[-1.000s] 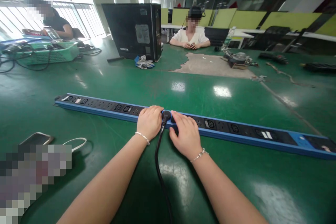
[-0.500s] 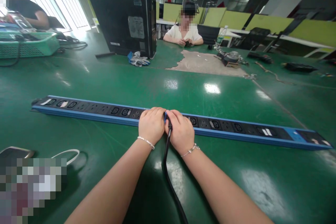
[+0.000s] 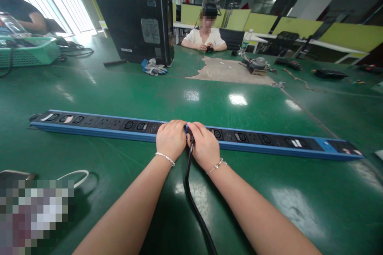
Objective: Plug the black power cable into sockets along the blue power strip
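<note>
A long blue and black power strip (image 3: 263,149) lies across the green table, sockets facing up. My left hand (image 3: 171,138) is closed over the strip's middle, its fingers curled over the far edge. Right beside it, my right hand (image 3: 206,143) is closed around the black plug (image 3: 190,136) of a thick power cord (image 3: 188,175). The plug sits at the strip's sockets, and the fingers hide how far it goes in. From there the cord runs down toward me between my forearms.
A black computer case (image 3: 134,28) stands at the back, with gloves (image 3: 154,67) in front. A green basket (image 3: 32,53) is at the far left. A person (image 3: 206,38) sits across the table, another (image 3: 24,12) at left. A pixelated object (image 3: 36,215) lies near left.
The whole view has shifted slightly, so the scene sits a little further left. Both hands keep the same hold on the strip and the plug.
</note>
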Tool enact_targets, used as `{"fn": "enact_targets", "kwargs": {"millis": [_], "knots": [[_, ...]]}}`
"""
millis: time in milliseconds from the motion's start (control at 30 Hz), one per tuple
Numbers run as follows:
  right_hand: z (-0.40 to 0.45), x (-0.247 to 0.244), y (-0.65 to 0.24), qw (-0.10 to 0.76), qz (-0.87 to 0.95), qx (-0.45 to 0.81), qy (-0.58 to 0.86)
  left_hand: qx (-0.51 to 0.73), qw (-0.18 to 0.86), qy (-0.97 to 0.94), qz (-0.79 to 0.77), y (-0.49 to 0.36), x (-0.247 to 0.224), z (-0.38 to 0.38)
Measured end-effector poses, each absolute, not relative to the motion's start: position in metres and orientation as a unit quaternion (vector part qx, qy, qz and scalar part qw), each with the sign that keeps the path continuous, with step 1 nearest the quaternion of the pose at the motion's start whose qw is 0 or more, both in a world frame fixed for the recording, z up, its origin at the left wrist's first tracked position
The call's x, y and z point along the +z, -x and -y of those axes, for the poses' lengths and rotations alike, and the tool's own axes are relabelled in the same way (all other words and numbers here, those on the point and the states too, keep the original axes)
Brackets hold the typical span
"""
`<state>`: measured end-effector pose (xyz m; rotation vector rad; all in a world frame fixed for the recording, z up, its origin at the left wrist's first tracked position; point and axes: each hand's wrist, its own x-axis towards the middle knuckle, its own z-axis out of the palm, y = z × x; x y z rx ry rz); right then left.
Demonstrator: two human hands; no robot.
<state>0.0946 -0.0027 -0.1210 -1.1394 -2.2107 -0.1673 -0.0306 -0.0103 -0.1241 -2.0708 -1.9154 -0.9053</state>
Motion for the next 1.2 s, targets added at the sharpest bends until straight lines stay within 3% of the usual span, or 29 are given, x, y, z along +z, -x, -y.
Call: {"fn": "enact_targets", "kwargs": {"millis": [333, 533, 633, 833, 1200], "knots": [[0.002, -0.126, -0.095, 0.342, 0.838, -0.064, 0.42, -0.326, 0.077, 0.692, 0.639, 0.031, -0.125, 0.01], [-0.009, -0.07, -0.102, 0.487, 0.75, -0.047, 0.446, -0.334, 0.075, 0.689, 0.639, 0.03, -0.125, 0.009], [-0.023, -0.049, -0.126, 0.505, 0.725, 0.013, 0.468, -0.336, 0.077, 0.687, 0.639, 0.031, -0.126, 0.01], [-0.024, -0.088, -0.187, 0.485, 0.684, 0.148, 0.526, -0.337, 0.073, 0.691, 0.636, 0.032, -0.126, 0.01], [-0.013, -0.111, -0.204, 0.435, 0.702, 0.099, 0.555, -0.337, 0.066, 0.686, 0.642, 0.031, -0.125, 0.01]]}}
